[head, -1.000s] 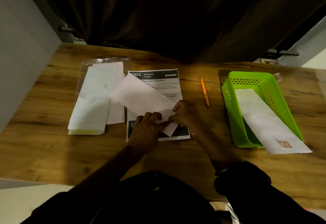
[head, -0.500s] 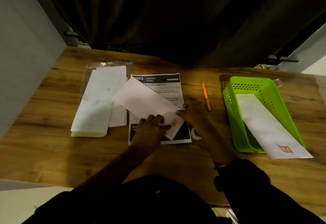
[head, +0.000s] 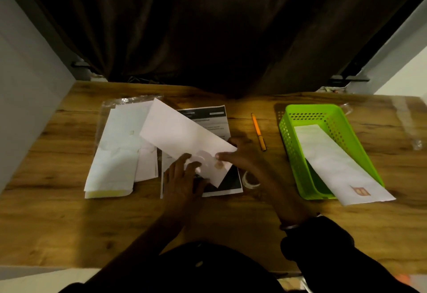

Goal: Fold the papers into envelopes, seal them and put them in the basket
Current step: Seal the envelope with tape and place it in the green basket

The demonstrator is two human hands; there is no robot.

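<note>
Head view

- Basket (head: 291, 154): green, perforated walls, standing on the counter (head: 69, 223) to your right. Contents: one item.
- Stowed envelope (head: 335, 161): long, white, lying slantwise in the basket. Its far end is inside, its near end overhangs the rim's near right corner. There is a small reddish mark on the overhanging end.
- Plastic sleeve (head: 129, 100): clear, at the far left of the counter. You cannot tell whether the paper stack lies in it or only on it.
- Paper stack (head: 115, 154): white sheets at your left, with a yellowish layer showing along the near edge.
- Working envelope (head: 184, 138): long, white, set diagonally at the centre. Its far end is over the paper stack's right edge and its near end is between your two grips. A faint brownish spot shows near that end.
- Left grip (head: 182, 177): fingers spread and fairly straight, lying on the working envelope's near end and holding nothing.
- Right grip (head: 240, 158): pinching the working envelope's right near edge, thumb on top, fingers past the edge.
- Printed sheet (head: 208, 117): black header and footer, flat under the working envelope and both grips.
- Pen (head: 258, 131): orange, lying between the printed sheet and the basket, touching neither.
- Tape roll (head: 250, 178): clear, just beside the printed sheet's near right corner, close against your right wrist.
- Curtain (head: 208, 27): dark, hanging behind the counter's far edge.
</note>
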